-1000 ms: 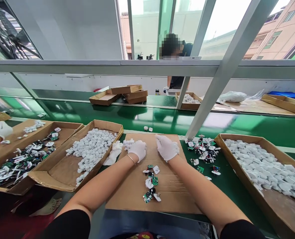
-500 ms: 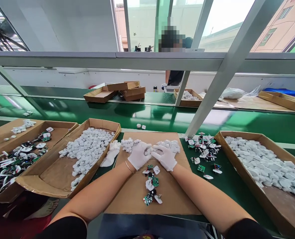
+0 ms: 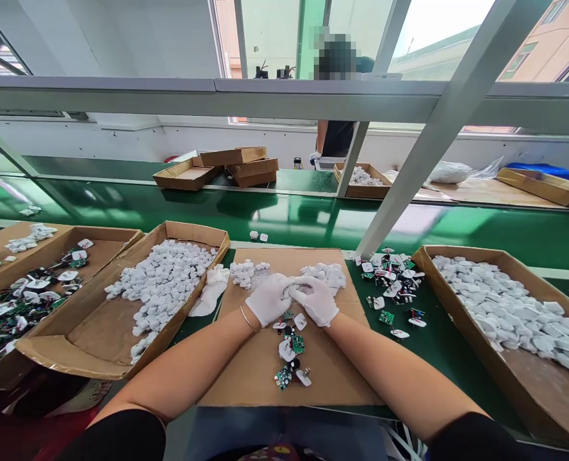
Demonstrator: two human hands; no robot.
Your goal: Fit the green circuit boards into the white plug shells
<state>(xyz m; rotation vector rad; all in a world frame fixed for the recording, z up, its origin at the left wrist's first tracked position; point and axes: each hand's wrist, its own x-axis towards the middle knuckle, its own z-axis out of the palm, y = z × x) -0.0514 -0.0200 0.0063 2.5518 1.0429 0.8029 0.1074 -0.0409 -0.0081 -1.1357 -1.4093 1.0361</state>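
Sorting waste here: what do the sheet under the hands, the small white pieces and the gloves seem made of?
Sheet: brown cardboard, matte, creased. White pieces: likely moulded plastic, smooth, identical shapes. Gloves on left hand and right hand: thin white fabric or latex, matte and wrinkled; too small to tell which.

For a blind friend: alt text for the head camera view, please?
A left hand and right hand in white gloves meet over a cardboard sheet, beside a cluster of circuit boards. Boxes of white pieces sit on both sides.
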